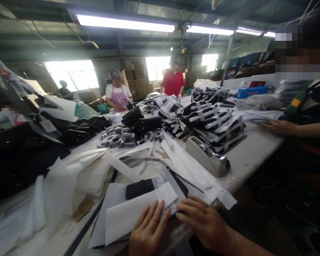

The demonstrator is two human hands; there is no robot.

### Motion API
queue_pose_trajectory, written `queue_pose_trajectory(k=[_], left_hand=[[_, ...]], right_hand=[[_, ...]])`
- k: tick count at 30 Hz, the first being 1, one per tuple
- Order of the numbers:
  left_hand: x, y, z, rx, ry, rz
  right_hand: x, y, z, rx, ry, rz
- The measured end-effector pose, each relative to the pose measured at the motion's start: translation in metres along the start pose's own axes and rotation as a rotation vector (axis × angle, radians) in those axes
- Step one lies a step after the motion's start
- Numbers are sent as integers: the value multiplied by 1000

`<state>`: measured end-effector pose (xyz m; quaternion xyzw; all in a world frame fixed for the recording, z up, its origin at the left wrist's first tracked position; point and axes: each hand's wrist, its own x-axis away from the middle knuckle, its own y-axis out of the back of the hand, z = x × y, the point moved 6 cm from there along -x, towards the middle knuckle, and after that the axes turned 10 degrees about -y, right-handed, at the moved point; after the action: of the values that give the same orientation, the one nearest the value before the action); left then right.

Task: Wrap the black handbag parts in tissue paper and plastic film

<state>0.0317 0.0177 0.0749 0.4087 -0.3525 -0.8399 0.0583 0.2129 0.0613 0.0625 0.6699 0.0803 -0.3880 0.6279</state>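
A flat black bag [140, 189] lies at the table's front edge, partly covered by white wrapping sheets. My left hand [150, 227] is open, its outstretched fingers pressing on a folded white sheet [130, 215] on top of the bag. Beside it, my right hand [205, 224] lies open with its fingers extended over the bag's right edge and crumpled wrapping; its thumb is hidden. A thin strap [146, 159], partly in clear wrap, arches behind the bag. To the right of the bag are long white paper strips [194, 169] and a grey tape dispenser [206, 156].
Stacked wrapped black bags [213, 122] and coiled wrapped straps [122, 137] stand farther back. Loose white sheets [90, 177] and black bags [13, 153] fill the left. A co-worker's hand [278, 126] rests on the table [261, 142] at right. Two people stand across the table.
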Motion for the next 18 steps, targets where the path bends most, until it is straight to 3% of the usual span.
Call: queue_pose_trajectory(k=[5,11,18], left_hand=[[2,-1,0,38,25,21],[1,0,-2,47,38,24],[-1,1,-2,42,44,1]], right_hand=[[31,-9,18,108,107,70],[8,-18,31,-169,41,-23],[12,-16,37,-221,-19,-32]])
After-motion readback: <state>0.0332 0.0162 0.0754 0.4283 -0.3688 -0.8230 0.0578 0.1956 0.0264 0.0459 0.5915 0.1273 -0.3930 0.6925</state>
